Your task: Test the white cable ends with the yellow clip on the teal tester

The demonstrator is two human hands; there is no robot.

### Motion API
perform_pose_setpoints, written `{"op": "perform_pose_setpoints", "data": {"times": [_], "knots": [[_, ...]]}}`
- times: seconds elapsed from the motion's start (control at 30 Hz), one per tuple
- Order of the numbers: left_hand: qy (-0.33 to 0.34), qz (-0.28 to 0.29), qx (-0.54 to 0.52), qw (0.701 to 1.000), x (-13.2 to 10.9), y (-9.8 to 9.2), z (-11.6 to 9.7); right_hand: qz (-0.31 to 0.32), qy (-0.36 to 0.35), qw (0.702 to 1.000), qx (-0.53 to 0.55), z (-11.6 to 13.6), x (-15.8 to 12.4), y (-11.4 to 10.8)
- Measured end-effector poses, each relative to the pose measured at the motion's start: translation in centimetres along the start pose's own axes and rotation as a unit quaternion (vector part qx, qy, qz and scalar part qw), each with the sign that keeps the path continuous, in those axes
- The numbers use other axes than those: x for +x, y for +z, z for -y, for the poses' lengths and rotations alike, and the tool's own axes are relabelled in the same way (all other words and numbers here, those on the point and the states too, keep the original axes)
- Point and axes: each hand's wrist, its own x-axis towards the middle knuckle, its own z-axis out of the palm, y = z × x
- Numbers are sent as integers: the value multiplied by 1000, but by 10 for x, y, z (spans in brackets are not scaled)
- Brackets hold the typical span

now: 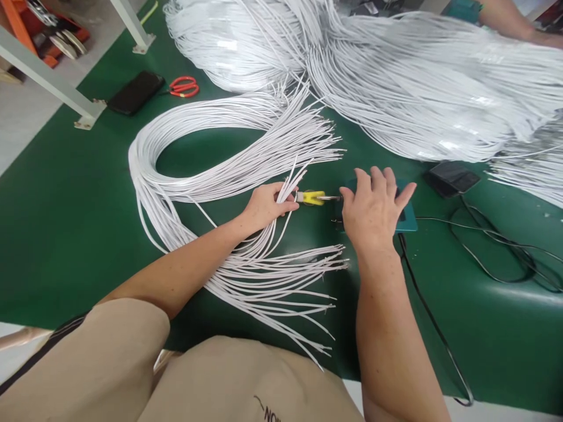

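My left hand (268, 205) is closed around a small bunch of white wires (288, 186) whose ends point up. Just right of its fingers is a yellow-handled tool (312, 197), its metal part reaching toward a teal device (409, 218). Whether my left fingers also touch that tool is hard to tell. Palm down, my right hand (373, 205) lies over the device with its fingers spread and hides most of it. A looped bundle of white wires (197, 181) lies behind and left of my left hand, with more loose ends fanned out in front.
Large heaps of white wire (417, 82) fill the back of the green table (65, 223). Red-handled scissors (185, 87) and a dark phone-like object (136, 92) lie at back left. A black box (453, 177) and cables are at right. Another person's arm (510, 20) shows at back right.
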Motion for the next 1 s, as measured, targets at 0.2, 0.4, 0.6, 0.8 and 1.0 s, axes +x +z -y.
{"op": "perform_pose_setpoints", "data": {"times": [0.2, 0.4, 0.6, 0.8, 1.0], "knots": [[2, -6, -35, 999, -3, -9, -3, -8, -6, 999, 31, 2, -2, -1], [38, 24, -186, 981, -5, -10, -3, 99, -265, 928, 241, 49, -21, -21], [0, 39, -219, 975, -5, -13, -2, 273, -222, 927, 132, 73, -35, -21], [4, 47, -200, 979, -6, -11, -3, 287, 77, 881, 368, 52, -17, -22], [33, 65, -126, 989, -14, 0, -8, 157, 242, 773, 565, 49, -9, -17]]}}
